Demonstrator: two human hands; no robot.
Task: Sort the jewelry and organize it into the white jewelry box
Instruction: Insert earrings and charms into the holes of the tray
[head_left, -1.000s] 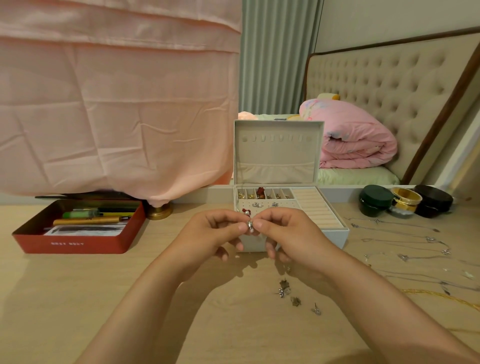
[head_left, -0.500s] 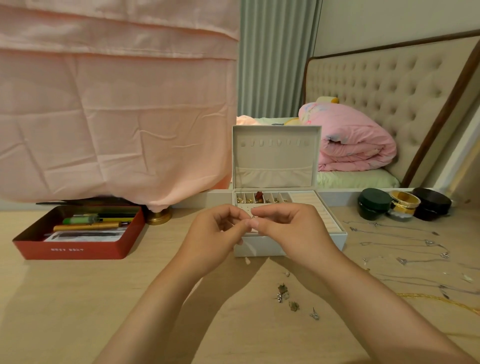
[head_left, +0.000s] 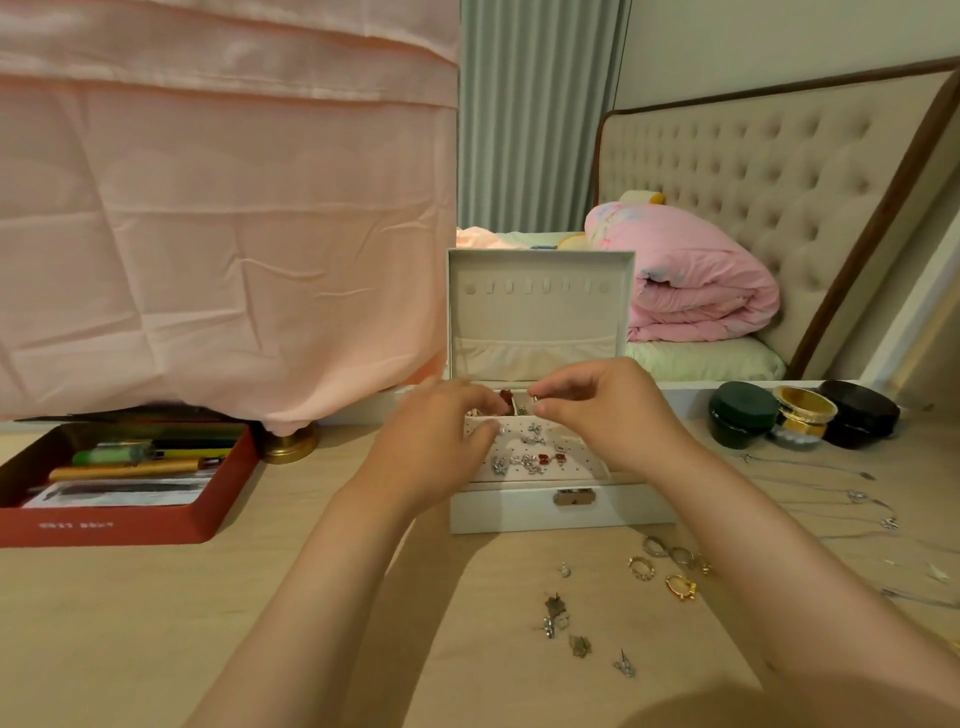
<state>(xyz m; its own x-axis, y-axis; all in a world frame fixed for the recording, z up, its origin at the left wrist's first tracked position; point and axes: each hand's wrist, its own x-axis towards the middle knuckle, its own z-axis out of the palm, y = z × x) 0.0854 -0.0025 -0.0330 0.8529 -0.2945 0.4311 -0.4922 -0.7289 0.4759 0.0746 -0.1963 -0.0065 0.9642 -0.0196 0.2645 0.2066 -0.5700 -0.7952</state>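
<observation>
The right hand (head_left: 597, 410) has its grip closed, thumb against forefinger, on a small silver piece (head_left: 535, 413). The piece is too tiny to name with confidence. It is held just above the back row of little compartments (head_left: 521, 409) in the white jewelry box (head_left: 540, 512). The left hand (head_left: 436, 436) sits just beside that grip, fingers curled over the left part of the box. I cannot tell whether its own grip holds anything, since the fingertips hide it. The main risk, as I judge it, is a drop: so little of the piece lies between the pads that a slight roll of the thumb could let it fall. Straight below the grip it would land in a compartment that holds other pieces. It could also bounce toward the person onto the perforated stud panel (head_left: 576, 470), where the mounted earrings (head_left: 524, 462) are crowded together and a stray would be hard to pick out. If the piece is meant for a panel hole, a post going in tilted could bend or miss. The left thumb lies close to the mounted earrings and could nudge one loose. Nearer the person than the grip, loose earrings (head_left: 558, 618) and rings (head_left: 670, 566) lie on the surface (head_left: 156, 623) beside the right forearm. Lowering that arm could scatter them, and the thin chains (head_left: 857, 496) to the grip's right could snag.
</observation>
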